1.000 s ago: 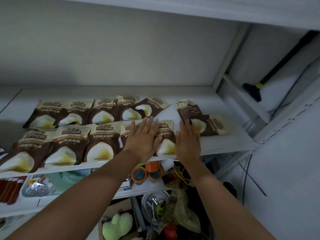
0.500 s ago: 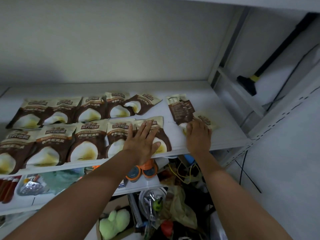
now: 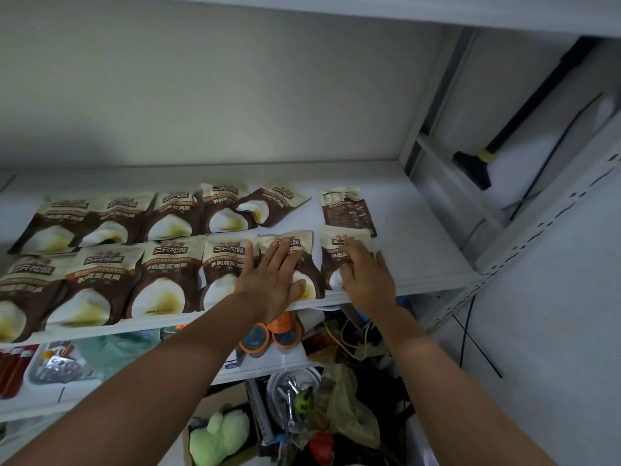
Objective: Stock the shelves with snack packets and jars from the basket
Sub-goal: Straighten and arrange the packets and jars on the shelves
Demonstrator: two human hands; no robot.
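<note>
Brown and cream snack packets (image 3: 161, 277) lie flat in two rows on the white shelf (image 3: 420, 230). My left hand (image 3: 272, 284) presses flat, fingers apart, on a front-row packet (image 3: 302, 243). Just to its right, my right hand (image 3: 368, 277) lies palm down on the last front-row packet (image 3: 339, 242), near the shelf's front edge. Behind that one, a single packet (image 3: 346, 210) lies label side down. No basket or jars are in view.
A shelf upright (image 3: 430, 105) bounds the right end; a black-handled tool with a yellow band (image 3: 487, 156) leans behind it. The lower shelf holds orange-lidded containers (image 3: 268, 334) and red tubes (image 3: 13, 368). A green plush toy (image 3: 218, 435) and clutter lie below.
My right hand has slid a packet from the right part of the shelf leftward and turned it into the front row. My left hand has stayed flat on its packet.
</note>
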